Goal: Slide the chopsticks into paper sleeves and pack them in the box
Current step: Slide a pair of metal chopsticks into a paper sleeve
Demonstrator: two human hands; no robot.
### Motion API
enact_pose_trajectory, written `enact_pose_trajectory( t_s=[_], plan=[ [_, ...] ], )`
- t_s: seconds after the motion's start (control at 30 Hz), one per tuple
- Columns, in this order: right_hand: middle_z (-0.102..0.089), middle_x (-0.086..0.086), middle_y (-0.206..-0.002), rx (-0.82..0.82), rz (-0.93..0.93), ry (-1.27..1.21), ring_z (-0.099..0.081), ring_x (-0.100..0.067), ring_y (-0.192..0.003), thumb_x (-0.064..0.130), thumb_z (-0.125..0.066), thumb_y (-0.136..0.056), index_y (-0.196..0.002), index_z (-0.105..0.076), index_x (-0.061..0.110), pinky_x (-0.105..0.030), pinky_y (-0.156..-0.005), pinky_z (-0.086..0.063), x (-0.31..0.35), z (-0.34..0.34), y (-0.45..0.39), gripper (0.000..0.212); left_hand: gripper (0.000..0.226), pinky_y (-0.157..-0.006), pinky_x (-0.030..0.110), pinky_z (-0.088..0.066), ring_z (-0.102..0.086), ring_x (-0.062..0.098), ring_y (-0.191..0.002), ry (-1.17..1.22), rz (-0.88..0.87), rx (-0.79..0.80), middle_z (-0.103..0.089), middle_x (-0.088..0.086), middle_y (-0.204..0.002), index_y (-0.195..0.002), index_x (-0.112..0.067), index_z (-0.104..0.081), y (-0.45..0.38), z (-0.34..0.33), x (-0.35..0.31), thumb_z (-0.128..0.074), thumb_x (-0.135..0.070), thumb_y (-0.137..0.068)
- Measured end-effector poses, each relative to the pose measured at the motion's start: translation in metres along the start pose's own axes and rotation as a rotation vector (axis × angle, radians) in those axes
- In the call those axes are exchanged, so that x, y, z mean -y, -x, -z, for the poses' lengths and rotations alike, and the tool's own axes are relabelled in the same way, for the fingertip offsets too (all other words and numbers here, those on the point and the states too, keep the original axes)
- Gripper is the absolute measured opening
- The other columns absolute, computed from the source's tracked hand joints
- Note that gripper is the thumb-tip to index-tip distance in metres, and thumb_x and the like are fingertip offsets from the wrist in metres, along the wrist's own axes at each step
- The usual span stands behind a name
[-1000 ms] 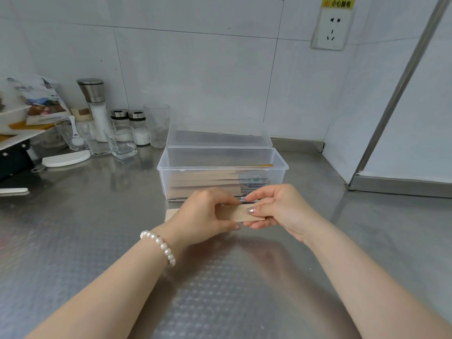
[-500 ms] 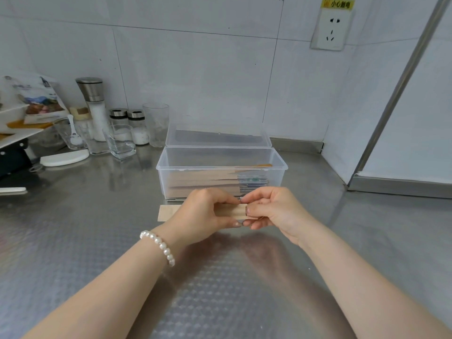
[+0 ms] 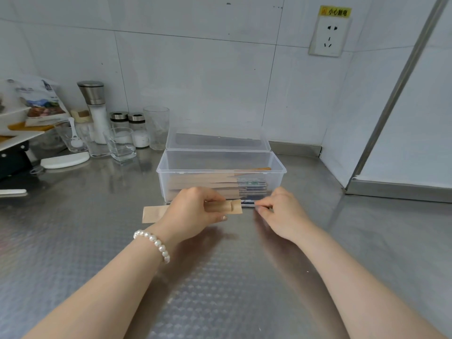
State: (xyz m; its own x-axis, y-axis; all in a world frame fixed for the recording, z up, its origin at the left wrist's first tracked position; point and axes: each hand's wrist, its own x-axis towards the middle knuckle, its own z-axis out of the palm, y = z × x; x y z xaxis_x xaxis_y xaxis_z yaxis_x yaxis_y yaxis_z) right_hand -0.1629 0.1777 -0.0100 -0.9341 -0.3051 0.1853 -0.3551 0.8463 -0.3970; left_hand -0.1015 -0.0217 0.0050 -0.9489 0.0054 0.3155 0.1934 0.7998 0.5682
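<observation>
2 hands work at frame centre: the sleeve (image 3: 221,208) is gripped by the left hand (image 3: 193,211), the chopsticks (image 3: 248,203) pinched by the right hand (image 3: 281,214), before the box (image 3: 221,167). Sleeve and chopsticks should be kept aligned, with gentle pushing.

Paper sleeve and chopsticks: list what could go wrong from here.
1. The left hand pinches the paper sleeve near its open end; that grip may flatten the mouth and jam the chopsticks.
2. The right hand holds only their far end, so they may skew and tear the paper.
</observation>
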Motion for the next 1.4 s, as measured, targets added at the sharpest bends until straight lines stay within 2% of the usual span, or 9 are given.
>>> enact_pose_trajectory(
  t_s=[0.07, 0.2, 0.5, 0.6, 0.67, 0.73, 0.83, 1.1, 1.4],
  plan=[
    [-0.045, -0.003, -0.091, -0.073, 0.004, -0.066, -0.049, -0.023, -0.100, 0.022, -0.063, -0.086, -0.098, -0.074, 0.018, -0.027, -0.082, -0.039, 0.001, 0.003, 0.000, 0.016, 0.033, -0.076, 0.016, -0.039, -0.055, 0.005, -0.084, 0.004, 0.000, 0.001, -0.059, -0.017, -0.083, -0.099, -0.023, -0.070, 0.000, 0.000, 0.000, -0.079, -0.027, -0.068],
    [-0.047, 0.000, -0.091, -0.048, -0.008, -0.099, -0.050, -0.020, -0.097, 0.020, -0.071, -0.080, -0.097, -0.074, 0.018, -0.026, -0.081, -0.037, 0.002, 0.004, 0.002, 0.018, 0.033, -0.080, 0.019, -0.042, -0.057, 0.006, -0.088, 0.009, 0.002, 0.013, -0.063, -0.014, -0.087, -0.100, -0.023, -0.069, 0.000, 0.000, 0.000, -0.079, -0.028, -0.068],
    [-0.049, 0.008, -0.075, -0.043, 0.028, -0.331, -0.044, -0.004, -0.066, 0.007, -0.069, -0.080, -0.075, -0.069, 0.014, -0.022, -0.069, -0.035, -0.002, 0.000, -0.001, 0.008, 0.033, -0.081, 0.017, -0.042, -0.057, 0.006, -0.088, 0.036, -0.029, 0.040, -0.067, -0.010, -0.092, -0.099, -0.023, -0.069, 0.002, -0.002, -0.003, -0.079, -0.027, -0.068],
    [-0.056, 0.002, -0.062, -0.149, -0.047, -0.676, -0.046, 0.000, -0.049, 0.005, -0.065, -0.083, -0.070, -0.063, 0.014, -0.014, -0.053, -0.037, -0.001, 0.013, -0.001, 0.016, 0.030, -0.074, 0.010, -0.041, -0.058, 0.004, -0.084, 0.065, -0.035, 0.016, -0.064, -0.015, -0.084, -0.096, -0.022, -0.070, 0.001, -0.001, -0.003, -0.080, -0.026, -0.068],
    [-0.052, -0.003, -0.053, -0.179, -0.157, -1.065, -0.040, -0.007, -0.041, 0.005, -0.063, -0.084, -0.069, -0.060, 0.008, -0.015, -0.039, -0.031, -0.001, 0.022, 0.000, 0.016, 0.029, -0.072, 0.008, -0.040, -0.058, 0.004, -0.083, 0.085, -0.039, -0.006, -0.064, -0.016, -0.083, -0.095, -0.022, -0.071, 0.001, -0.001, -0.003, -0.080, -0.026, -0.067],
    [-0.047, -0.002, -0.048, -0.207, -0.261, -1.413, -0.034, -0.010, -0.040, 0.008, -0.062, -0.084, -0.068, -0.058, 0.005, -0.017, -0.035, -0.025, -0.003, 0.028, 0.000, 0.016, 0.030, -0.077, 0.015, -0.044, -0.060, 0.006, -0.085, 0.111, -0.040, -0.019, -0.066, -0.013, -0.084, -0.095, -0.022, -0.071, 0.000, -0.001, -0.003, -0.080, -0.026, -0.067],
    [-0.042, 0.003, -0.046, -0.316, -0.365, -1.646, -0.032, -0.007, -0.037, 0.022, -0.062, -0.086, -0.070, -0.058, 0.007, -0.017, -0.034, -0.022, -0.007, 0.034, -0.002, 0.023, 0.031, -0.081, 0.020, -0.046, -0.062, 0.008, -0.086, 0.132, -0.037, -0.025, -0.067, -0.012, -0.086, -0.095, -0.021, -0.071, 0.000, -0.001, -0.003, -0.081, -0.025, -0.066],
    [-0.032, 0.008, -0.029, -0.841, -0.566, -1.499, -0.024, -0.008, -0.028, 0.032, -0.040, -0.098, -0.068, -0.045, 0.015, -0.013, -0.036, -0.014, -0.035, 0.048, -0.007, 0.035, 0.030, -0.079, 0.021, -0.045, -0.061, 0.011, -0.084, 0.124, -0.009, -0.039, -0.065, -0.012, -0.082, -0.092, -0.020, -0.070, -0.001, -0.001, 0.000, -0.082, -0.024, -0.065],
    [-0.027, 0.009, -0.028, -0.881, -0.645, -1.503, -0.020, -0.009, -0.028, 0.035, -0.038, -0.098, -0.063, -0.041, 0.016, -0.012, -0.037, -0.011, -0.039, 0.048, -0.011, 0.040, 0.030, -0.070, 0.017, -0.042, -0.057, 0.011, -0.077, 0.110, 0.015, -0.043, -0.063, -0.009, -0.075, -0.090, -0.018, -0.070, -0.001, -0.002, 0.001, -0.082, -0.025, -0.063]
  ],
)
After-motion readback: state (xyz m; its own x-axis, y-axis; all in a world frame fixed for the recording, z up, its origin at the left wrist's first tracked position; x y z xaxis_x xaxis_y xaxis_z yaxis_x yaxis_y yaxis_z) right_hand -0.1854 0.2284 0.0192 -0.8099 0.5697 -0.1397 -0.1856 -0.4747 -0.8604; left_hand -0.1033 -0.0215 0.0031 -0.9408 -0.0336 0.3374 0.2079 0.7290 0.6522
